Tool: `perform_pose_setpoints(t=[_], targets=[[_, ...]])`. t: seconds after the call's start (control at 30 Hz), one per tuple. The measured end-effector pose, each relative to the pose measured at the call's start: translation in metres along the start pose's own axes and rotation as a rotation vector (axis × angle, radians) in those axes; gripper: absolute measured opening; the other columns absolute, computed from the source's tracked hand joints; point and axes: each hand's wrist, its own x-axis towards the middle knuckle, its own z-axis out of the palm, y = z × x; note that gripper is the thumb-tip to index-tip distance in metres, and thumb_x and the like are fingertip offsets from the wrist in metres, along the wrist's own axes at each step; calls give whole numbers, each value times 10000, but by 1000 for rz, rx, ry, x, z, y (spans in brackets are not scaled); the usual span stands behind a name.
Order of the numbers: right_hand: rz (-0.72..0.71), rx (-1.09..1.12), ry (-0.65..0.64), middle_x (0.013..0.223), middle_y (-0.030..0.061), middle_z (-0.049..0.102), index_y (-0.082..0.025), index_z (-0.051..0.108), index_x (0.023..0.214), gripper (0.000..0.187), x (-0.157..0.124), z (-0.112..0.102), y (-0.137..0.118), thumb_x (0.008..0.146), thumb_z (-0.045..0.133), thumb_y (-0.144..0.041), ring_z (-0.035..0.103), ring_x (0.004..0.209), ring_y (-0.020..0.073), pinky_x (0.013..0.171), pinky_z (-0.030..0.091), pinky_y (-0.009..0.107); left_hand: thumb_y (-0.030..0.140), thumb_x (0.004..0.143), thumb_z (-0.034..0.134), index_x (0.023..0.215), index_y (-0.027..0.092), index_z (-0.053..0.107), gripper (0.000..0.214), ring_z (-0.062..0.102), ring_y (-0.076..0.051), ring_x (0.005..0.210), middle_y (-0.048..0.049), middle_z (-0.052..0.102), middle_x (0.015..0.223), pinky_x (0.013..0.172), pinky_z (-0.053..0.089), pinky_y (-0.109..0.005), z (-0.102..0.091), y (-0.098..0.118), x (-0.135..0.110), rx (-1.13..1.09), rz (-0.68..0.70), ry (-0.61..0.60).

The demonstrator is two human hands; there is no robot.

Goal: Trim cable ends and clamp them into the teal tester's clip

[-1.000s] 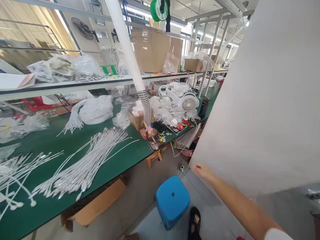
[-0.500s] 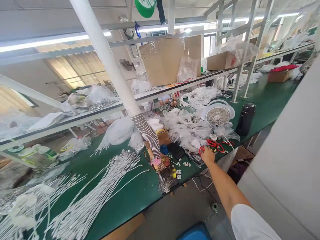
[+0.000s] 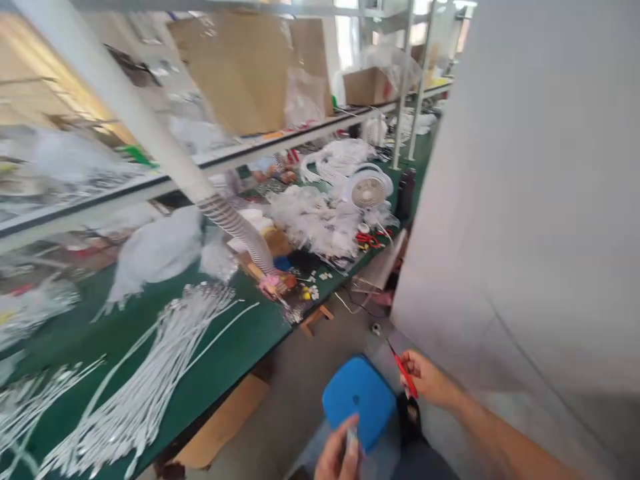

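Observation:
My right hand (image 3: 427,380) is closed round a pair of red-handled scissors (image 3: 403,371), blades pointing up and left, held low over the floor beside a large white sheet or wall (image 3: 525,200). At the bottom edge my left hand (image 3: 340,457) pinches a small pale object (image 3: 353,437) that I cannot make out. Both hands hover above a blue plastic stool (image 3: 359,400). The picture is smeared by motion.
A long green workbench (image 3: 235,347) runs along the left with bundles of white cables (image 3: 150,373), plastic bags, a small white fan (image 3: 367,190), more red scissors (image 3: 369,239) and a ribbed hose (image 3: 235,230). A shelf above carries cardboard boxes (image 3: 245,67). A cardboard box (image 3: 220,420) lies under the bench.
My right hand reached to the bench by the fan, came back down to the stool holding red scissors. My left hand has come into view. The camera has swung down.

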Motion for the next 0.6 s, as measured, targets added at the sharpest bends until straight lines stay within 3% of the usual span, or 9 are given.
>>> perform_pose_setpoints(t=[0.1,0.2,0.27,0.37,0.47,0.6], targets=[[30,5,104,707,-26,469,-184,459,919,464,-125,11,21,710,684,-532,399,511,67,481,348,212,644,782,662,1178,140,633,642,519,-100,634,-46,604,770,647,452,-238,10,-13,-20,-3,49,-384],[-23,-19,282,770,3,449,-190,486,957,623,-232,36,28,638,690,-685,373,623,97,530,313,223,552,772,723,1075,137,639,521,544,-95,655,-41,625,783,663,458,-225,44,-13,-45,-36,20,-672],[-60,-65,437,792,21,465,-190,477,898,647,-292,59,28,648,640,-764,386,665,121,589,336,255,498,765,751,1010,138,623,454,555,-86,645,-37,645,792,657,458,-212,68,-11,-74,-29,-32,-797],[-90,-176,696,750,32,467,-174,470,757,615,-363,89,28,705,597,-773,378,689,144,662,321,293,443,788,747,947,143,598,371,578,-84,661,-49,677,833,663,464,-204,99,-13,-126,38,-66,-1076],[-80,-255,970,693,12,424,-163,442,697,605,-422,104,35,711,631,-737,321,667,133,725,303,315,438,821,718,966,151,653,328,588,-84,687,-54,676,849,651,466,-187,132,-24,-176,154,-64,-1406],[-15,-229,1293,672,5,430,-159,445,693,589,-497,112,63,726,632,-717,329,651,124,747,313,313,507,810,707,1046,170,715,412,537,-69,601,-26,628,743,595,440,-181,189,-55,-244,288,-149,-1575]])
